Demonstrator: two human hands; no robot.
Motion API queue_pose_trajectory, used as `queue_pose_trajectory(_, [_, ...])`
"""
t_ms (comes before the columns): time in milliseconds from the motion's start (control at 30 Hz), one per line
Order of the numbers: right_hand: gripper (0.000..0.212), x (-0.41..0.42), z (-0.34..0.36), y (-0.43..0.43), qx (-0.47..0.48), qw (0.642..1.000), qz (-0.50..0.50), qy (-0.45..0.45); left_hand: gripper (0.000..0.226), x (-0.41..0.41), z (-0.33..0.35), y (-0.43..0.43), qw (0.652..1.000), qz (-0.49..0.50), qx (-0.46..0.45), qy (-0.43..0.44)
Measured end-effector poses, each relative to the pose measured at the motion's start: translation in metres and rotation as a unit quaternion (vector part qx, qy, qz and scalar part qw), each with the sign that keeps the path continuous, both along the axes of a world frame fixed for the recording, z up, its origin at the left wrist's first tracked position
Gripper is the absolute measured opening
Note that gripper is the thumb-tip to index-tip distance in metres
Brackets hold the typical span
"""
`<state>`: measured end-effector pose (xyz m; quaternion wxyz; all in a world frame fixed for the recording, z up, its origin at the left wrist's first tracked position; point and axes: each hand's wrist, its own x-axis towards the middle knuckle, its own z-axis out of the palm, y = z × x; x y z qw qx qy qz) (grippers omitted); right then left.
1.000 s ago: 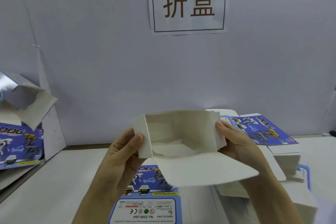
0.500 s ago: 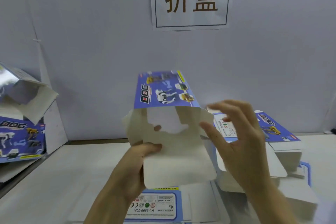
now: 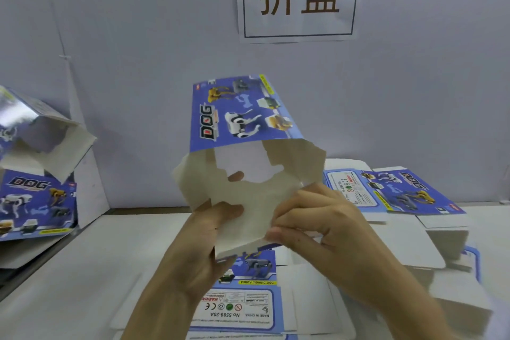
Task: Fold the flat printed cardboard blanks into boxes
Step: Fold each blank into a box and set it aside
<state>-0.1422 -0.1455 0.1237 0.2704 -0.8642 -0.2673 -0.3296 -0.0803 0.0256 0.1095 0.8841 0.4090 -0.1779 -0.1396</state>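
Both hands raised above the table: left hand [image 3: 209, 232] and right hand [image 3: 311, 223] pinch white flaps of a half-folded blue box [image 3: 242, 116].

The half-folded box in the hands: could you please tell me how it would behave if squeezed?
Probably light: the left hand and right hand hold the half-folded box aloft by its flaps alone. Likely floppy: those white flaps bow and crease. A hard squeeze might crush its hollow shell.
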Motion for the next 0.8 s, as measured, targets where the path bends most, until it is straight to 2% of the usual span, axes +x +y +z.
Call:
queue_pose_trajectory(133, [0.029, 0.003, -0.005, 0.009, 0.034, 0.999, -0.016, -0.027, 0.051, -0.001, 0.005, 0.009, 0.999, 0.024, 0.016, -0.031])
queue_pose_trajectory(200, [0.025, 0.004, -0.008, 0.014, 0.021, 1.000, -0.003, -0.005, 0.046, -0.002, 0.006, 0.009, 0.998, 0.053, 0.031, -0.020])
queue_pose_trajectory(267, [0.028, 0.006, -0.012, 0.019, 0.011, 0.999, -0.021, -0.027, 0.036, -0.005, 0.004, 0.005, 0.996, 0.065, 0.057, -0.001])
queue_pose_trajectory(367, [0.031, 0.010, -0.016, 0.025, 0.090, 0.995, -0.027, -0.021, 0.034, -0.009, 0.004, 0.000, 0.994, 0.065, 0.092, -0.006])
queue_pose_trajectory(433, [0.026, 0.010, -0.015, 0.024, 0.144, 0.989, 0.019, 0.018, 0.033, -0.009, 0.009, 0.004, 0.997, 0.044, 0.069, -0.014])
queue_pose_trajectory(500, [0.015, 0.009, -0.009, 0.017, 0.215, 0.971, 0.096, 0.034, 0.030, -0.009, 0.016, 0.014, 0.999, -0.034, 0.014, -0.032])
queue_pose_trajectory(533, [0.012, 0.006, -0.004, 0.011, 0.259, 0.956, 0.133, 0.032, 0.042, -0.009, 0.018, 0.022, 0.996, -0.073, -0.003, -0.051])
queue_pose_trajectory(567, [0.015, 0.004, 0.000, 0.003, 0.302, 0.941, 0.153, 0.023, 0.065, -0.008, 0.020, 0.031, 0.994, -0.080, 0.008, -0.069])
queue_pose_trajectory(600, [0.023, 0.002, 0.003, -0.006, 0.338, 0.929, 0.152, 0.012, 0.094, -0.004, 0.020, 0.042, 0.993, -0.045, 0.059, -0.087])
queue_pose_trajectory(633, [0.032, 0.000, 0.005, -0.015, 0.362, 0.922, 0.139, 0.006, 0.122, 0.002, 0.016, 0.053, 0.979, 0.035, 0.165, -0.111])
queue_pose_trajectory(667, [0.038, -0.001, 0.007, -0.023, 0.379, 0.917, 0.125, 0.008, 0.140, 0.007, 0.011, 0.063, 0.924, 0.128, 0.329, -0.145])
queue_pose_trajectory(700, [0.043, -0.001, 0.007, -0.031, 0.393, 0.911, 0.122, 0.020, 0.145, 0.010, 0.008, 0.068, 0.837, 0.192, 0.477, -0.187])
queue_pose_trajectory(733, [0.046, 0.000, 0.005, -0.037, 0.407, 0.903, 0.130, 0.042, 0.144, 0.014, 0.004, 0.071, 0.759, 0.226, 0.566, -0.230])
queue_pose_trajectory(767, [0.049, 0.002, 0.003, -0.041, 0.422, 0.893, 0.142, 0.074, 0.142, 0.018, -0.001, 0.072, 0.718, 0.237, 0.600, -0.260])
queue_pose_trajectory(800, [0.051, 0.005, 0.000, -0.043, 0.435, 0.881, 0.153, 0.108, 0.142, 0.024, -0.007, 0.074, 0.713, 0.233, 0.600, -0.278])
